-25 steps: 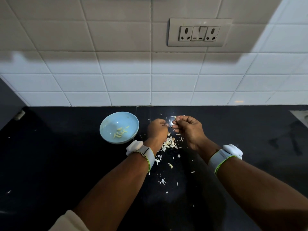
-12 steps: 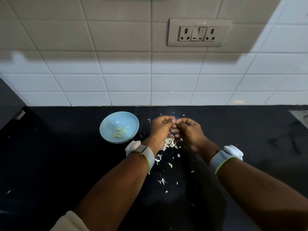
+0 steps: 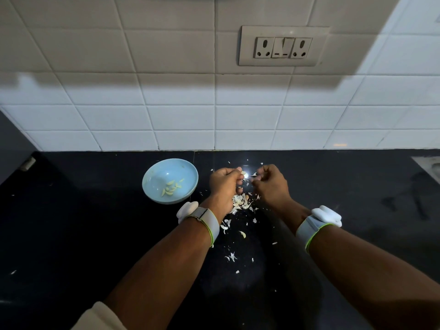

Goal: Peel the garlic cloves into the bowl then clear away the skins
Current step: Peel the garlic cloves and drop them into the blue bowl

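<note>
Here, looking down from my head, both my hands are raised just above the black counter (image 3: 333, 186), close to the tiled wall (image 3: 166, 115). My left hand (image 3: 223, 184) has its fingers curled, pinching a pale garlic clove (image 3: 243, 173) at the fingertips. My right hand (image 3: 270, 181) is curled too, its fingertips nipping a thin white strip of skin (image 3: 254, 174) just beside the clove; the two hands are near each other but a small gap shows between them.

I take the blue bowl (image 3: 152, 186) as my landmark. It sits on the counter just to the left of my left hand, and a small heap of peeled cloves (image 3: 172, 186) lies inside it, toward its near side. The clove I hold is to the right of the bowl, level with its far rim. A pile of skins (image 3: 240, 201) lies on the counter to the right of the bowl and a little nearer to me, under and between my wrists. More scraps (image 3: 232, 256) trail from there toward me, well apart from the bowl. Each wrist wears a white band (image 3: 207, 220). A socket plate (image 3: 283, 46) is on the wall above and to the right of the bowl.
</note>
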A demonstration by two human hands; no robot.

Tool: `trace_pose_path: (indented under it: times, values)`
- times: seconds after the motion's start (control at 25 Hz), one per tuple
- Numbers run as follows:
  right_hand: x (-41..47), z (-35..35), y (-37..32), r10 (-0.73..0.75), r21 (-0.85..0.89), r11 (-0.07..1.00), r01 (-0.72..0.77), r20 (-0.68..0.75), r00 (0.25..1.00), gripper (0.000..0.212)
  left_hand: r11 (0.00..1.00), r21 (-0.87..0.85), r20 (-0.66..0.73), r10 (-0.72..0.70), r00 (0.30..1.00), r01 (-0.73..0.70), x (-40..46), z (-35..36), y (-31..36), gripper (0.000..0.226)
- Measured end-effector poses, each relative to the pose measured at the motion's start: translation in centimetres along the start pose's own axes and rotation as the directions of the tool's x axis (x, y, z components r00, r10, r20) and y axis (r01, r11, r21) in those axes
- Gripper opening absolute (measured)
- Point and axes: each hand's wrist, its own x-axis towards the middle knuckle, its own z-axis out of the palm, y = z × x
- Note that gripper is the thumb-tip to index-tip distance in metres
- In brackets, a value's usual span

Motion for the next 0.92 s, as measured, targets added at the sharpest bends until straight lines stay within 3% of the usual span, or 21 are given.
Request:
trace_pose_path:
  times: [0.16,0.32,0.6,0.76,0.92]
  values:
    - [-0.4,0.6,-0.8,-0.091,0.235,0.971,0.048,0.178,0.98,0.017,1.0,0.0,-0.03,0.018,0.999,-0.018,-0.1,0.4,-0.3,0.008]
    - [0.0,0.8,-0.6,-0.085,0.244,0.969,0.047,0.149,0.985,0.014,1.0,-0.02,0.001,-0.022,1.0,0.022,-0.2,0.6,-0.1,0.007]
    - [-0.2,0.7,-1.0,0.007,0.503,0.853,-0.14,0.257,0.967,0.016,0.988,-0.095,0.077,-0.112,0.991,0.119,0.0,0.4,0.5,0.007]
    - [-0.1,0.8,-1.0,0.058,0.577,0.786,-0.222,0.289,0.956,0.023,0.988,-0.007,0.138,-0.151,0.979,0.153,-0.4,0.7,0.7,0.027]
    - [0.1,0.8,-0.9,0.072,0.582,0.782,-0.224,0.272,0.96,0.017,0.985,0.13,0.02,-0.117,0.993,0.113,-0.5,0.7,0.2,0.029]
